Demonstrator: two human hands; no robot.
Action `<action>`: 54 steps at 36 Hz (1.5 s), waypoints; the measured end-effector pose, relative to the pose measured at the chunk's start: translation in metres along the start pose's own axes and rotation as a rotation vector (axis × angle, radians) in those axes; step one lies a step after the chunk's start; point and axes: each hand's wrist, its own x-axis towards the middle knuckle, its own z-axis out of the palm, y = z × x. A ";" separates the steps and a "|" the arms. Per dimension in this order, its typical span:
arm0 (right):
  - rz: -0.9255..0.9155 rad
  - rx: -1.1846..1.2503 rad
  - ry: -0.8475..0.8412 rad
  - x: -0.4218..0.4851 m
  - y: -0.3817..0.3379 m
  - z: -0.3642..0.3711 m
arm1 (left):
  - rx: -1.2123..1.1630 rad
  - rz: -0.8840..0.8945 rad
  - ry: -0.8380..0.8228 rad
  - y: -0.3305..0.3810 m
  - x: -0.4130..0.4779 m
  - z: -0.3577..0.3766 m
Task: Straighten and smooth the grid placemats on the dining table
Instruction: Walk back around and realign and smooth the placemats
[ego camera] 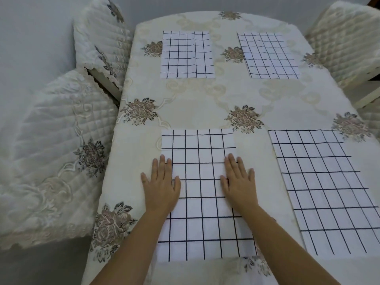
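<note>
Item: near-left placemat [202,202], lying square at the bench's [195,108] near edge. Our left hand [161,186] and right hand [239,184] rest flat on it, fingers straight and gripping nothing. One hand lies over each side edge, placed so, we judge, to press creases outward.

Also listed: near-right placemat [324,192], seemingly skewed; far-left placemat [187,55] and far-right placemat [267,56], both ridged. Padded chairs [51,151] flank the bench, and we judge our reach unobstructed.

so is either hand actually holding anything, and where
Nothing is held. The left hand and right hand press flat, fingers straight, on the near-left white cloth placemat with black grid lines.
</note>
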 end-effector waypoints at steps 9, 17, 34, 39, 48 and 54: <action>-0.139 0.007 0.050 0.035 -0.053 -0.010 | 0.014 0.198 -0.037 0.062 0.042 -0.020; -0.123 0.040 0.006 0.060 -0.043 -0.003 | -0.021 0.215 -0.043 0.044 0.062 -0.001; 0.057 -0.015 0.039 0.099 0.004 -0.013 | -0.053 0.013 -0.001 0.003 0.103 -0.010; 0.067 -0.003 0.010 0.091 0.009 -0.017 | -0.112 -0.011 0.015 -0.001 0.100 -0.013; 0.034 0.038 0.005 0.043 0.026 -0.010 | -0.168 -0.088 -0.024 -0.021 0.064 -0.017; 0.064 0.057 -0.004 0.004 0.028 -0.004 | -0.143 -0.084 -0.054 -0.033 0.023 -0.018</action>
